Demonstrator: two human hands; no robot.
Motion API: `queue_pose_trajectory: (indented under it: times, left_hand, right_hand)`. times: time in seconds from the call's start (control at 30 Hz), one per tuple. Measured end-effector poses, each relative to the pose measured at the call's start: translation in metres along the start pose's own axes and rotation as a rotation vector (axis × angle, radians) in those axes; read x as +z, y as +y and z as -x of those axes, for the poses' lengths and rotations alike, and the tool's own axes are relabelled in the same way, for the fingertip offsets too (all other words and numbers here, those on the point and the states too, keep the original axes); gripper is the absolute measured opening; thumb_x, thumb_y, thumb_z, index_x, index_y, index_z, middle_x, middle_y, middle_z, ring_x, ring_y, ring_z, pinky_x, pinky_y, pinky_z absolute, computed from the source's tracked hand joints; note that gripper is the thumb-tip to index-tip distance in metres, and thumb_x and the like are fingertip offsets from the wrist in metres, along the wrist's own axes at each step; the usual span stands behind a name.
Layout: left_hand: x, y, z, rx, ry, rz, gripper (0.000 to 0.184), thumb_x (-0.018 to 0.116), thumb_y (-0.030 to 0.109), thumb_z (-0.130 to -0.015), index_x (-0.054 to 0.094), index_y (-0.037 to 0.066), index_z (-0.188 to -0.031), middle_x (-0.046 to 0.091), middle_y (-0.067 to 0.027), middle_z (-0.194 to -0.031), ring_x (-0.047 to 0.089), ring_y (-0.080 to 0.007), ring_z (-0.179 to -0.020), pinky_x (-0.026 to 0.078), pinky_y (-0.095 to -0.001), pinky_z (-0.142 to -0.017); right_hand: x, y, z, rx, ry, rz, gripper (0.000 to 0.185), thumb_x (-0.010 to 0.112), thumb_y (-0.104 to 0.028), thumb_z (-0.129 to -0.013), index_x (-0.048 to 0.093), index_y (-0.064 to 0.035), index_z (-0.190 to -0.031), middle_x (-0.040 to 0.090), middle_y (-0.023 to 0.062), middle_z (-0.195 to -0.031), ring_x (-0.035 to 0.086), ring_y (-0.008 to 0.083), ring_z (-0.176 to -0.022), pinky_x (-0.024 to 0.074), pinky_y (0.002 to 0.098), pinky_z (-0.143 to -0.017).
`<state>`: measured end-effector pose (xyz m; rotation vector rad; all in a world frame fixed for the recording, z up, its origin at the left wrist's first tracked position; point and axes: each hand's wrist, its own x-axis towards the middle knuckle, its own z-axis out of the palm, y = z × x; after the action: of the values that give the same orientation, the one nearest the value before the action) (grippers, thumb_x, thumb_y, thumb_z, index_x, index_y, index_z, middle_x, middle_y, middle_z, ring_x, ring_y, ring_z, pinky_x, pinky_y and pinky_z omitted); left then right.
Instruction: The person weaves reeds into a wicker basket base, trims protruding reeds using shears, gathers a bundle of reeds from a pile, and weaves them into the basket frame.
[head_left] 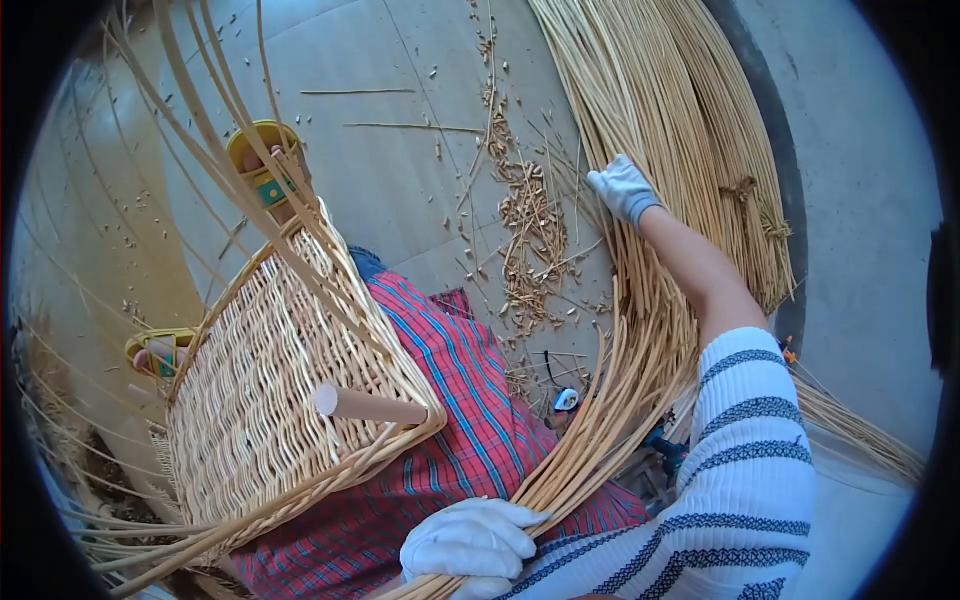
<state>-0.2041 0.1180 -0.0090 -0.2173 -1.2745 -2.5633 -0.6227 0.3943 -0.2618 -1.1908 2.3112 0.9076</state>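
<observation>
My left hand (pixel 470 542), in a white glove, is wrapped round a bundle of long wicker rods (pixel 580 455) across my lap. My right hand (pixel 624 190), also gloved, reaches to the left edge of a large pile of wicker rods (pixel 690 130). Its fingers are curled at the rods there; how many they grip is hidden. A woven wicker basket (pixel 270 370) rests tilted against my lap on the left, long uncut rods sticking out from its corners. A thick round wooden peg (pixel 370 405) projects at its near corner.
Short rod offcuts (pixel 535 235) litter the floor (pixel 400 170). A tape measure (pixel 566 400) lies right of the red plaid cloth (pixel 480 400). Feet in yellow sandals (pixel 268 160) show beyond the basket. More thin rods (pixel 860 430) lie at the right.
</observation>
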Motion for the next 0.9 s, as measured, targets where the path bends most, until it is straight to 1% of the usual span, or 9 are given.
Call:
queue_pose_trajectory:
  times: [0.1,0.17,0.37,0.47,0.5,0.63,0.67,0.83,0.9]
  left_hand:
    - [0.005,-0.005,-0.001,0.024,0.014,0.008,0.010,0.069,0.008,-0.090,0.065,-0.002,-0.088,0.067,-0.0120,-0.079,0.069,-0.0294,-0.077,0.056,-0.0517,-0.087]
    - [0.008,-0.004,-0.001,0.018,0.055,0.001,0.011,0.069,0.008,-0.090,0.065,-0.002,-0.088,0.067,-0.0126,-0.079,0.069,-0.0297,-0.077,0.056,-0.0523,-0.086]
    - [0.010,-0.002,-0.005,0.015,0.067,-0.005,0.013,0.069,0.008,-0.090,0.065,-0.003,-0.088,0.067,-0.0135,-0.079,0.070,-0.0304,-0.077,0.057,-0.0532,-0.087]
    - [0.006,-0.002,-0.002,-0.009,0.046,0.010,0.012,0.070,0.007,-0.089,0.065,-0.003,-0.088,0.067,-0.0137,-0.079,0.070,-0.0307,-0.078,0.057,-0.0535,-0.087]
    - [0.007,-0.002,-0.002,-0.011,0.051,0.014,0.012,0.070,0.007,-0.089,0.065,-0.004,-0.089,0.067,-0.0138,-0.079,0.070,-0.0309,-0.079,0.057,-0.0540,-0.088]
    - [0.004,0.001,-0.003,-0.008,-0.001,0.007,0.010,0.069,0.005,-0.088,0.065,-0.004,-0.091,0.067,-0.0136,-0.079,0.070,-0.0310,-0.080,0.056,-0.0556,-0.090]
    - [0.003,0.001,-0.004,-0.010,-0.020,0.008,0.009,0.069,0.004,-0.088,0.065,-0.003,-0.092,0.067,-0.0128,-0.080,0.070,-0.0310,-0.081,0.056,-0.0561,-0.091]
    - [0.009,0.008,-0.006,-0.046,-0.003,-0.060,0.008,0.069,0.005,-0.087,0.065,-0.001,-0.091,0.068,-0.0111,-0.078,0.071,-0.0298,-0.080,0.056,-0.0556,-0.091]
    - [0.011,0.010,-0.006,-0.061,0.008,-0.103,0.006,0.069,0.005,-0.088,0.065,0.001,-0.089,0.068,-0.0098,-0.076,0.071,-0.0285,-0.078,0.057,-0.0547,-0.090]
  right_hand:
    - [0.014,-0.011,0.003,-0.087,0.215,0.063,0.028,0.046,-0.014,-0.096,0.059,-0.0144,-0.121,0.069,0.0087,-0.084,0.068,0.0272,-0.083,0.0455,0.0407,-0.080]
    - [0.026,-0.024,-0.012,0.031,0.245,0.072,0.032,0.047,-0.014,-0.096,0.057,-0.0136,-0.126,0.071,0.0085,-0.083,0.070,0.0259,-0.081,0.0461,0.0403,-0.079]
    - [0.056,-0.040,-0.055,0.355,0.194,-0.037,0.022,0.048,-0.013,-0.096,0.059,-0.0116,-0.114,0.073,0.0119,-0.079,0.071,0.0311,-0.070,0.0469,0.0472,-0.062]
    - [0.066,-0.050,-0.061,0.495,0.144,-0.196,0.033,0.047,-0.014,-0.098,0.057,-0.0141,-0.130,0.074,0.0145,-0.082,0.074,0.0313,-0.075,0.0536,0.0487,-0.066]
    - [0.066,-0.058,-0.063,0.593,-0.002,-0.197,0.034,0.043,-0.024,-0.102,0.061,-0.0158,-0.130,0.075,0.0162,-0.090,0.075,0.0341,-0.079,0.0569,0.0499,-0.071]
    - [0.024,-0.071,-0.066,0.995,0.058,-0.906,0.052,0.035,-0.038,-0.102,0.067,-0.0006,-0.118,0.069,0.0255,-0.119,0.068,0.0331,-0.115,0.0534,0.0500,-0.095]
    - [0.003,-0.072,-0.063,0.786,-0.031,-0.659,0.047,0.037,-0.032,-0.103,0.067,0.0017,-0.118,0.069,0.0231,-0.122,0.067,0.0329,-0.115,0.0532,0.0493,-0.096]
    - [-0.002,-0.082,-0.058,0.670,-0.040,-0.680,0.024,0.061,-0.021,-0.092,0.077,-0.0069,-0.103,0.074,0.0199,-0.108,0.072,0.0358,-0.103,0.0565,0.0466,-0.089]
    - [-0.002,-0.083,-0.054,0.586,-0.017,-0.589,0.022,0.064,-0.018,-0.089,0.079,-0.0081,-0.102,0.076,0.0162,-0.104,0.075,0.0297,-0.099,0.0599,0.0426,-0.082]
